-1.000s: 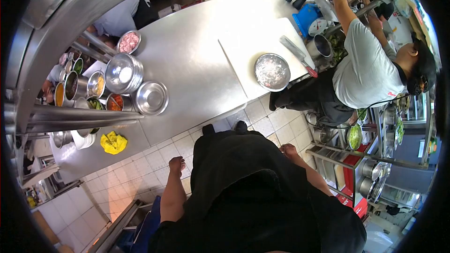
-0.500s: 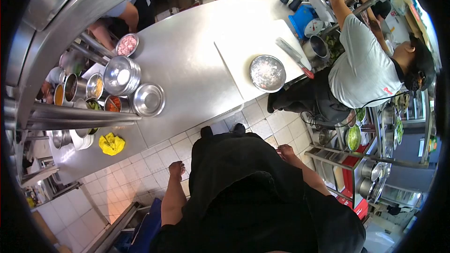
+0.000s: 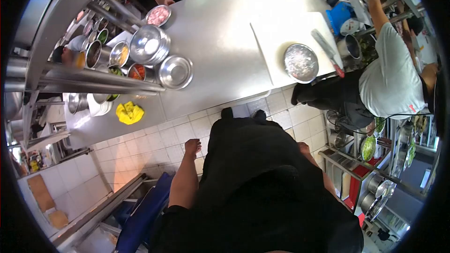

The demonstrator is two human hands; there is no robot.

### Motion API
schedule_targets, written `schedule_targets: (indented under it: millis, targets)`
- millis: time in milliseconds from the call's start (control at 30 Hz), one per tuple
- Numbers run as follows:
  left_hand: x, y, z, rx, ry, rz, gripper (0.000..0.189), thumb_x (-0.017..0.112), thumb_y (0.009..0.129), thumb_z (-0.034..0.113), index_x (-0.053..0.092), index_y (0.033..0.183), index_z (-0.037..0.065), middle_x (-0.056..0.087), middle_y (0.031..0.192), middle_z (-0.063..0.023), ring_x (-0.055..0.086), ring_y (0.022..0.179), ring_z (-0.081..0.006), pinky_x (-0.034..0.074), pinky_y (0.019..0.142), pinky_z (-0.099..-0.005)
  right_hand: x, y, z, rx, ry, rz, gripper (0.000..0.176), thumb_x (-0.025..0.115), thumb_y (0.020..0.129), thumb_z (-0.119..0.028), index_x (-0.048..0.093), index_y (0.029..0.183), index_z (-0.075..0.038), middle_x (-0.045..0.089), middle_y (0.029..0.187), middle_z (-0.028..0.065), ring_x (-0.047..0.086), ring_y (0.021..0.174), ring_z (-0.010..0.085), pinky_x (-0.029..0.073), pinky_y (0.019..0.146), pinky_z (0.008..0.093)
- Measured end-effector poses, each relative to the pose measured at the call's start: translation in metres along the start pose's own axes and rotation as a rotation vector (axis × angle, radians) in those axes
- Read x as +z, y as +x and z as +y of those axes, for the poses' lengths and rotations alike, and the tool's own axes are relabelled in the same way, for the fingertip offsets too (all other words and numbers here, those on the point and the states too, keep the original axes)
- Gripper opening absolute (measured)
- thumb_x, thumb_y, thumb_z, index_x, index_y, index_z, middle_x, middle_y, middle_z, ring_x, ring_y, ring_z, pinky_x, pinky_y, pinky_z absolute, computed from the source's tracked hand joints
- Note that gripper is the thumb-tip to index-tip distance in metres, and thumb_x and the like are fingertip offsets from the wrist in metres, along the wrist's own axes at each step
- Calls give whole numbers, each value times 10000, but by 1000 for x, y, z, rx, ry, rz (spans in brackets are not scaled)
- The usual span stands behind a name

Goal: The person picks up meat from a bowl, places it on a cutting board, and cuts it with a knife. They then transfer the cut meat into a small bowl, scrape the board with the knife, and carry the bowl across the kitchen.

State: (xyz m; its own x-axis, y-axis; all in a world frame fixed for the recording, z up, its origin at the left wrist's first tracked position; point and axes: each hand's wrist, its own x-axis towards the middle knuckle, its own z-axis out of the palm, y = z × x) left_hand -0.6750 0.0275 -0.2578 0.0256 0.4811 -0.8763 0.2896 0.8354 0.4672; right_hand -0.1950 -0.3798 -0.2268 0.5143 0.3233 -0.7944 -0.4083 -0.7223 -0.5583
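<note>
My left hand [image 3: 192,147] hangs over the tiled floor beside my black apron, with its fingers loosely bent and nothing seen in them. At the other side of the apron is my right hand [image 3: 303,148], its fingers mostly hidden. Both hands are apart from the steel table [image 3: 211,42]. On the table's white cutting board [image 3: 268,33] stands a metal bowl [image 3: 301,63] with white powder in it. A knife [image 3: 328,52] with a red handle lies to its right. The yellow cloth [image 3: 130,113] lies near the table edge, closer to my left hand.
Stacked steel bowls [image 3: 150,44], a wide steel bowl [image 3: 176,72] and a bowl of pink meat [image 3: 158,15] stand on the left. Metal shelf posts [image 3: 103,76] cross there. A co-worker in a grey shirt [image 3: 391,77] stands at right; another person's hand [image 3: 168,1] is by the meat.
The view has turned, so the table and its contents sit farther right and higher. My hands remain low at my sides; the right one's fingers show less. Another person's hand now shows beside the meat bowl.
</note>
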Motion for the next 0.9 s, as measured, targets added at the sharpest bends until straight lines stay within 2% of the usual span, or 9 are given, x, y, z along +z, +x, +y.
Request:
schedule_targets:
  millis: [100,167,233,433,467,533,667,867,900]
  targets:
    - [-1,-7,6,5,-24,-12,149,653,945,166,680,1050,64,682,831,-59,609,613,-143,489,534,-280,-7,24,30,-151,-142,-32,51,670,909,-112,669,960,-113,641,810,9,584,646,144,468,546,324]
    - [-7,-1,1,-21,-32,-38,142,634,953,184,688,1030,78,678,817,-45,608,615,-139,483,539,-283,-15,39,58,-1093,-569,81,83,659,945,-172,670,969,-93,672,858,21,616,705,150,505,629,331]
    - [-4,-15,3,7,-3,6,137,636,950,222,690,957,96,663,781,-29,584,590,-135,466,539,-278,-7,33,57,-1092,-611,94,164,623,984,-214,671,975,-58,691,879,42,639,734,156,521,672,322]
    - [-11,-13,1,-59,47,5,143,639,951,201,692,979,72,672,824,-48,597,621,-142,481,550,-282,15,-9,3,-128,-22,78,211,569,1018,-202,685,984,-30,688,827,62,648,748,172,532,692,316]
    - [-9,-19,7,-54,50,18,152,640,950,193,695,1002,62,677,836,-55,604,631,-144,490,551,-284,11,0,17,-128,-19,82,211,569,1018,-202,685,984,-30,688,827,62,648,748,172,532,692,316]
    - [-5,-21,13,-48,56,28,163,641,950,185,699,1024,51,681,847,-62,612,641,-146,499,553,-286,-1,31,63,-688,-751,130,234,555,1018,-225,705,1018,-45,699,849,71,646,744,174,535,693,311]
    - [-1,-16,22,-11,76,14,191,630,965,188,706,1064,43,696,873,-69,635,666,-151,532,582,-294,8,23,45,-398,-826,149,234,541,1016,-233,705,1010,-67,690,827,57,653,762,176,537,662,334]
    - [-3,-4,29,-2,82,-29,234,621,982,208,695,1114,30,725,939,-98,642,678,-147,536,586,-282,8,21,60,-514,-230,39,192,528,1010,-191,664,926,-86,603,706,16,599,610,165,475,517,333]
    - [-4,-1,25,24,98,-36,245,623,980,209,692,1125,23,724,947,-99,642,679,-151,534,583,-284,14,5,41,-295,-139,42,181,528,1007,-181,665,935,-87,600,704,12,565,566,147,436,478,314]
